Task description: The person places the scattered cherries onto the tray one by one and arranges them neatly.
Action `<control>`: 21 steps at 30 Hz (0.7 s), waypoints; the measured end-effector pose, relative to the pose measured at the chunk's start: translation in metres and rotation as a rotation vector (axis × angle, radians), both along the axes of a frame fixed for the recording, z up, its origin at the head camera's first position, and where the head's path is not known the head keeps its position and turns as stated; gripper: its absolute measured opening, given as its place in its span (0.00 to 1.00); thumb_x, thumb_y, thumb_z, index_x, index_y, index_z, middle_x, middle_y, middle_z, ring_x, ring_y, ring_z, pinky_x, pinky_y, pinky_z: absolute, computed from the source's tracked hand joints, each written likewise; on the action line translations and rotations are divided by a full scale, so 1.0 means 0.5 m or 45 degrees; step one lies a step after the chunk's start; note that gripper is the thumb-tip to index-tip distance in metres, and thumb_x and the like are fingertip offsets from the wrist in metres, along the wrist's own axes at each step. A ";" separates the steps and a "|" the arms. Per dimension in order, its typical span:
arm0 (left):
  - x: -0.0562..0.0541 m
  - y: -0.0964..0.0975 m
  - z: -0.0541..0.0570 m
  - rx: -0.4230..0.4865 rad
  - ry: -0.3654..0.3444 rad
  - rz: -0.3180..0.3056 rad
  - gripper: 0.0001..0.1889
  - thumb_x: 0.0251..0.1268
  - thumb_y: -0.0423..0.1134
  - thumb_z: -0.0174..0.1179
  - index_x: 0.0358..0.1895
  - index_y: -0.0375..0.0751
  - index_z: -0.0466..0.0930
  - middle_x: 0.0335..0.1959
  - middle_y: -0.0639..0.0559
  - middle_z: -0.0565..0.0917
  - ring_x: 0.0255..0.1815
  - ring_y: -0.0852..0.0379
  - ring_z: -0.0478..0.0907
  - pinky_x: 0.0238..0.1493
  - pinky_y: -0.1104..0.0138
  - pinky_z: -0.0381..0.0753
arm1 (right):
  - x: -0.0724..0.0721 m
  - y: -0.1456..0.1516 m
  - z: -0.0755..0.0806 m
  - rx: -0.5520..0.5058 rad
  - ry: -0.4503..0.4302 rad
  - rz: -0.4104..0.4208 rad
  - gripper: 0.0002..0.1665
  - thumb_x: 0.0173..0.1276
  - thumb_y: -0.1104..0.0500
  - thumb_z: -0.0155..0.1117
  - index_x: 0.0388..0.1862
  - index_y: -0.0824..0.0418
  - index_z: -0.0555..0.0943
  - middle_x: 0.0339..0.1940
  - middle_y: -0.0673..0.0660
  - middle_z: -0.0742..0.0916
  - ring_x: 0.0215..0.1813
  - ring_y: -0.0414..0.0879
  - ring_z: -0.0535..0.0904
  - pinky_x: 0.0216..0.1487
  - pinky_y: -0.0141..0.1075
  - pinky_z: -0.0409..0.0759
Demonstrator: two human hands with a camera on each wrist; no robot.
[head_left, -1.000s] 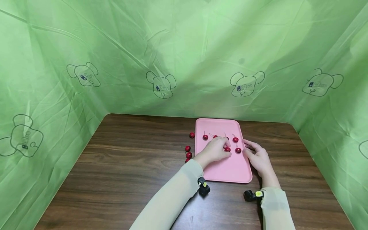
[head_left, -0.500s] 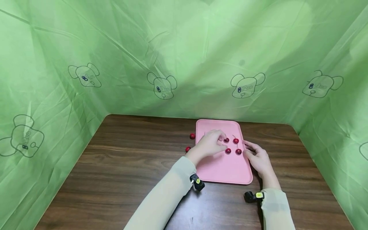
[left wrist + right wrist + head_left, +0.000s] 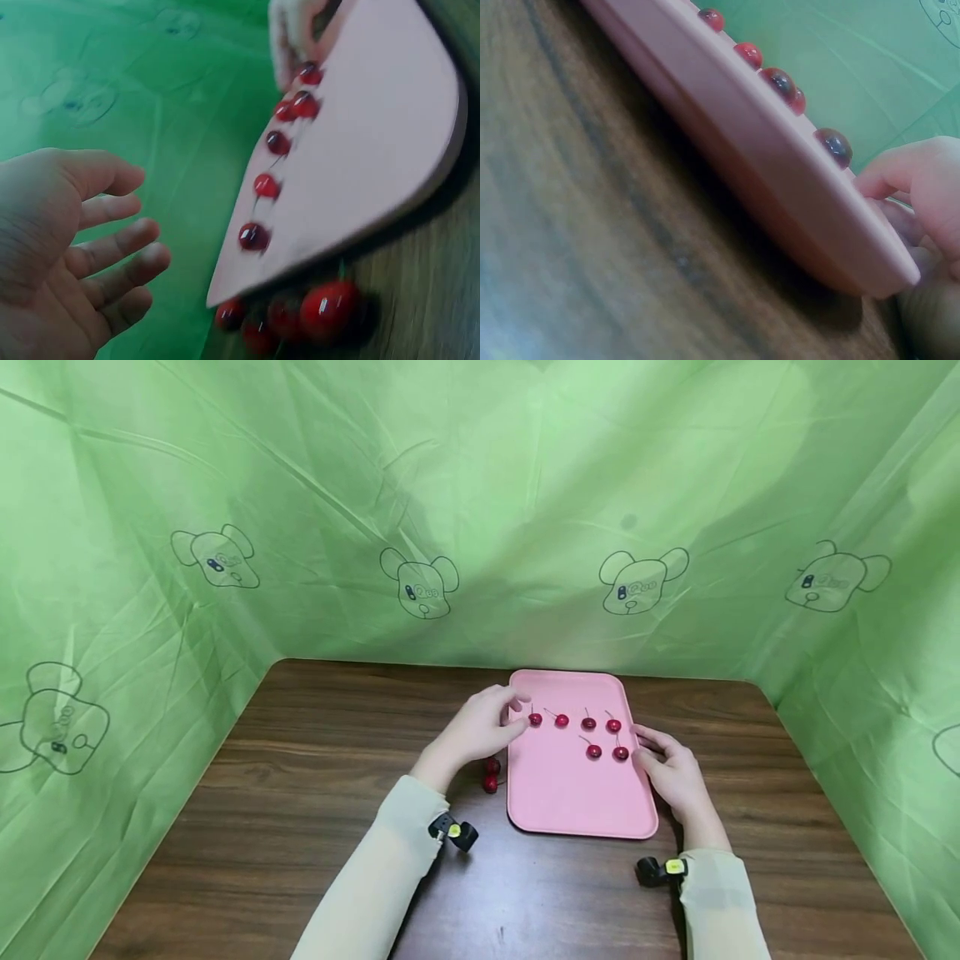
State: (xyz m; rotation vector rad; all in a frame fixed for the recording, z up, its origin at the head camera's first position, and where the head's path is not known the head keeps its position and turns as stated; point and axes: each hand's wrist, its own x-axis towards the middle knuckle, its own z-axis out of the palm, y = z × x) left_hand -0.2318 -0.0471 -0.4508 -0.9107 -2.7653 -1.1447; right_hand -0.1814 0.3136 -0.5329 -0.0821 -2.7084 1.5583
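Observation:
My left hand (image 3: 480,722) hovers over the left edge of the pink tray (image 3: 577,802), fingers apart and loosely bent, holding nothing. In the left wrist view the same hand (image 3: 82,247) shows spread fingers. My right hand (image 3: 673,772) holds the tray's right rim; in the right wrist view its thumb (image 3: 881,176) lies over the rim. A back row of several red cherries with stems crosses the tray, its leftmost cherry (image 3: 535,719) closest to my left hand. Two more cherries lie in front of that row, one of them a cherry (image 3: 593,751) near the middle.
Several loose cherries lie on the wooden table (image 3: 322,793) along the tray's left side, such as a cherry (image 3: 330,309) in the left wrist view. My left hand hides some of them from the head view. Green cloth (image 3: 510,510) surrounds the table.
My left hand has let go of the middle cherry in the front row and moved left to the tray's left edge, uncovering the back row. My right hand has stayed at the rim.

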 end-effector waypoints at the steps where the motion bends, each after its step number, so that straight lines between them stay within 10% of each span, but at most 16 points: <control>1: 0.000 -0.013 -0.002 0.018 -0.013 0.016 0.20 0.76 0.39 0.66 0.67 0.38 0.83 0.52 0.40 0.87 0.43 0.50 0.84 0.48 0.59 0.83 | 0.000 -0.001 0.001 0.002 -0.001 0.000 0.30 0.84 0.60 0.61 0.81 0.63 0.74 0.74 0.70 0.81 0.73 0.63 0.79 0.53 0.16 0.72; 21: 0.013 -0.138 -0.116 0.239 -0.165 0.177 0.19 0.73 0.35 0.68 0.64 0.38 0.84 0.56 0.43 0.89 0.48 0.53 0.86 0.49 0.59 0.84 | 0.003 -0.005 0.004 0.001 -0.033 -0.016 0.30 0.85 0.59 0.60 0.82 0.61 0.74 0.74 0.70 0.81 0.73 0.63 0.79 0.53 0.16 0.72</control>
